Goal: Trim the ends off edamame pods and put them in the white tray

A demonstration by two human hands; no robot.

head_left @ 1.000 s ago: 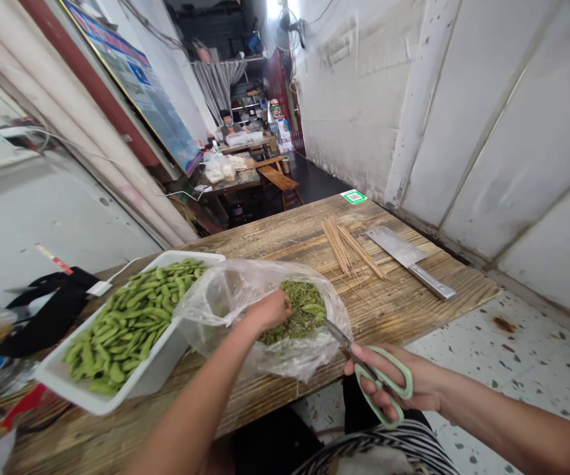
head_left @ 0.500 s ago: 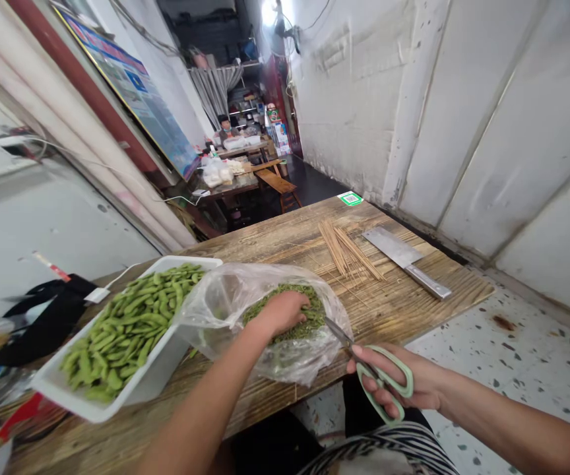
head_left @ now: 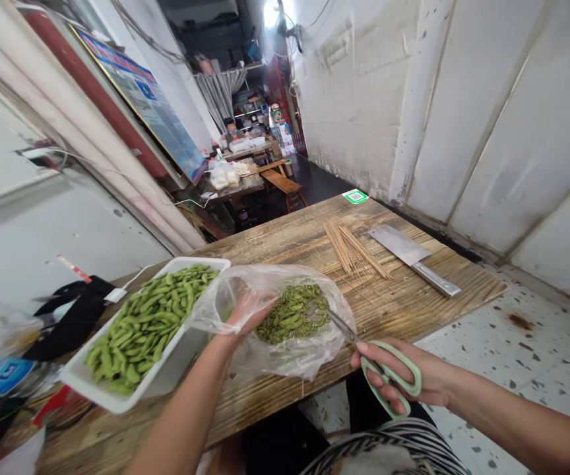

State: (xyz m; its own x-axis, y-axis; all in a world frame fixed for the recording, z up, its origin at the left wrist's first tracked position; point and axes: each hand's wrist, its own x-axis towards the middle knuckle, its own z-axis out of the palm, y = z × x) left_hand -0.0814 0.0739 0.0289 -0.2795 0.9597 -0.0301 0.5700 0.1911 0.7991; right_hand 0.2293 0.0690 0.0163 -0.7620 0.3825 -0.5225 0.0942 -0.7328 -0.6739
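Observation:
My right hand [head_left: 404, 376] grips scissors [head_left: 386, 373] with pale green handles. Their metal blades point up and left, with the tip at the near right rim of a clear plastic bag [head_left: 315, 359]. Green bean pod trimmings [head_left: 295, 313] lie in the bag, with a few larger pods on top. My left hand [head_left: 253, 307] is at the bag's left side, partly behind the film; its fingers are blurred, so I cannot tell whether they hold anything. Left of the bag stands a white tub [head_left: 154, 369] heaped with green soybean pods [head_left: 151, 323].
A cleaver [head_left: 406, 249] and a bundle of thin wooden sticks [head_left: 351, 247] lie on the wooden table [head_left: 285, 231]. A green code card [head_left: 355, 196] is at the far corner. A water bottle [head_left: 10, 376] lies at left. Farther back, a person [head_left: 232, 132] sits behind another table.
My left hand has moved left, off the trimmings to the bag's left side, uncovering the larger pods. The scissors stay in my right hand. The whole view has shifted slightly.

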